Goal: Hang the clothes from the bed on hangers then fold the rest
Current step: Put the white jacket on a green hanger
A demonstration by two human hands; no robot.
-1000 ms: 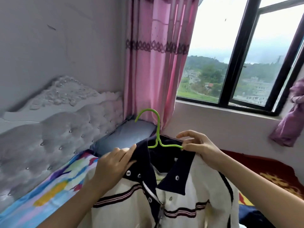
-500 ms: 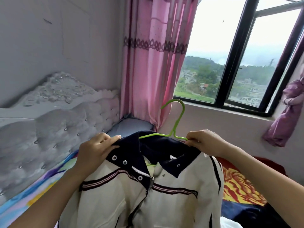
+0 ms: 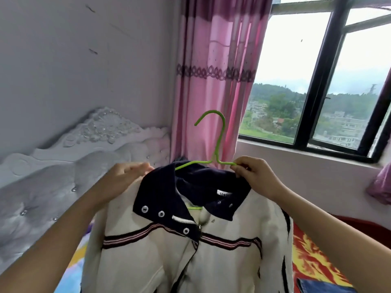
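Lifted a little higher than half a second ago, the green wire hanger (image 3: 219, 142) now stands nearly upright, and the navy collar (image 3: 160, 193) has spread open so that a white label (image 3: 224, 193) shows inside it.

The right grip (image 3: 256, 176), a bare hand, pinches the hanger's right arm together with the collar edge beneath it, fingers curled and thumb underneath. The hook rises just left of and above this grip, its open tip turned toward the left grip (image 3: 124, 178). That hand is blurred. Its fingers lie curled over the collar's left edge and hold the jacket (image 3: 169, 261) there. The hanger's left arm runs from the neck down under the collar toward it.

The cream jacket hangs below both grips, held up in the air between them, with a striped band across the chest and snap studs along the collar flap. A short green piece of the hanger shows inside the neck opening, below the label.

Beyond the left grip stands the tufted grey headboard (image 3: 63, 157), with a patterned bed sheet (image 3: 72, 275) under that forearm. Behind the hook hangs a pink curtain (image 3: 215, 81), and the window (image 3: 285, 60) lies above the right grip. A red and yellow blanket (image 3: 309, 256) and a piece of blue denim (image 3: 323, 287) lie below the right forearm.
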